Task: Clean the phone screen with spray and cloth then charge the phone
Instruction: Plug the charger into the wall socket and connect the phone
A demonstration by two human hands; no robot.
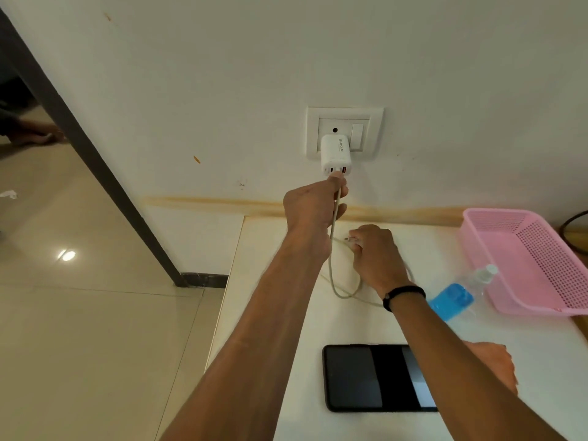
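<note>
One phone [375,378], one cable [332,249], two hands [310,208].

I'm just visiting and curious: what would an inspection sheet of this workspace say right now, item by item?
Surface: white table against the wall.
Job's things: phone lying flat, screen dark; spray bottle lying beside the pink basket; an orange cloth partly hidden behind the right forearm.
Clutter: nothing seen.
Hands: left hand pinches the cable's plug at the charger; right hand holds the cable's other end above the table.
Cables: beige cable loops from the charger down to the table; not joined to the phone.
Surroundings: wall socket, tiled floor, dark doorframe.
</note>
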